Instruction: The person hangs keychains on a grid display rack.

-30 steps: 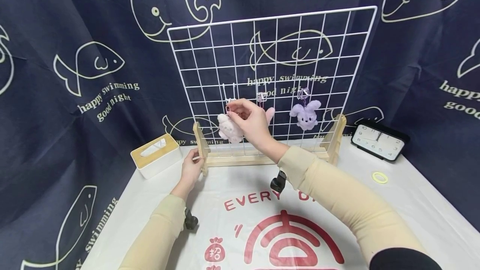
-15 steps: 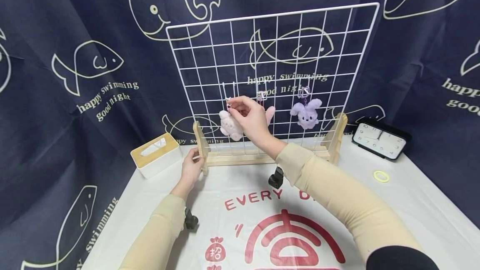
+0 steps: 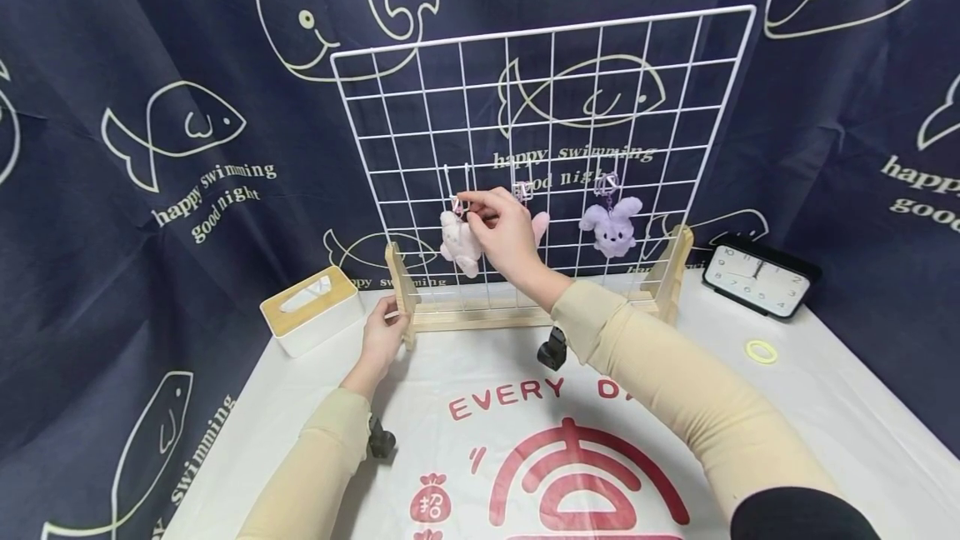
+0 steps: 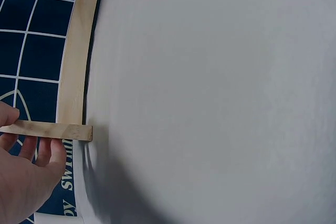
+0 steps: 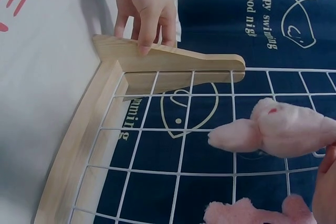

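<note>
In the head view my right hand (image 3: 510, 236) pinches the clasp at the top of a pale pink plush keychain (image 3: 460, 244), right in front of a white double-prong hook (image 3: 446, 180) on the wire grid (image 3: 552, 90). The right wrist view shows this plush (image 5: 289, 128) tilted sideways close over the grid, with only part of the hand at the edge. My left hand (image 3: 381, 336) grips the stand's left wooden leg (image 4: 47, 129), thumb on one side and fingers on the other. A pink plush (image 3: 540, 227), partly hidden by my right hand, hangs beside a purple bunny plush keychain (image 3: 611, 227).
A tissue box (image 3: 311, 311) with a wooden lid stands left of the rack. At the right are a black-framed alarm clock (image 3: 759, 276) and a yellow ring (image 3: 761, 352) on the white printed tablecloth (image 3: 450, 373). Dark blue curtain (image 3: 187, 23) lies behind.
My right hand has lifted the pale pink plush slightly, bringing its clasp up to the hook, and the plush has turned. The left hand keeps its grip on the leg.
</note>
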`<state>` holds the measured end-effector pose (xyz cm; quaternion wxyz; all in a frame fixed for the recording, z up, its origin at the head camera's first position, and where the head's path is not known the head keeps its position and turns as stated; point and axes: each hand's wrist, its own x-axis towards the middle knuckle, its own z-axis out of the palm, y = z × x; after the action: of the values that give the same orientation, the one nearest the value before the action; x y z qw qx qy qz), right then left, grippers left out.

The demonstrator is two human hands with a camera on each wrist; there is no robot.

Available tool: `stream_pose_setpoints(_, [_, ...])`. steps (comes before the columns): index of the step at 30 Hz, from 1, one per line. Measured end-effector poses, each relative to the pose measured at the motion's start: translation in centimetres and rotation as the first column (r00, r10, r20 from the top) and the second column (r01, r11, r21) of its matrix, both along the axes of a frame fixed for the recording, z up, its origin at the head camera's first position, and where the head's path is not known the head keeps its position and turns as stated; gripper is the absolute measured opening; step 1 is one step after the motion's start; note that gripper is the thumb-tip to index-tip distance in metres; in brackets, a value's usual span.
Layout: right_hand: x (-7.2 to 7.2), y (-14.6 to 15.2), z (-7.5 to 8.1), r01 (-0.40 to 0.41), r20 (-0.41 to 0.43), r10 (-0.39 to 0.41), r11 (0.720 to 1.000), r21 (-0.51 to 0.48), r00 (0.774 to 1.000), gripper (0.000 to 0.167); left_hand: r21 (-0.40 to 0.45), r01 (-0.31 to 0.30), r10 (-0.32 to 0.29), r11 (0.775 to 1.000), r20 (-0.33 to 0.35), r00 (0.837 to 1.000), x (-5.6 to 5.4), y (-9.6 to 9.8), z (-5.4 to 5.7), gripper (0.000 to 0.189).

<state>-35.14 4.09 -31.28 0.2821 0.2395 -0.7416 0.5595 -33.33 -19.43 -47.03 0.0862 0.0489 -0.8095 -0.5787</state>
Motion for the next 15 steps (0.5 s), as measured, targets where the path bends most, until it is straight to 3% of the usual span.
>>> stream_pose_setpoints(10, [0.07,0.08,0.43,0.017,0.052,-0.023,0.994,0.109,0.998,0.039,0.005,0.000,0.000,1.000,-0.030,1.000,-0.18,-0.19,-0.21,0.043])
stream_pose_setpoints(15, [0.18,0.27,0.39,0.018,0.035,-0.023,0.991,0.134,0.999,0.041,-0.002,0.003,-0.003,1.000,-0.015,1.000,-0.18,-0.29,-0.14,0.046])
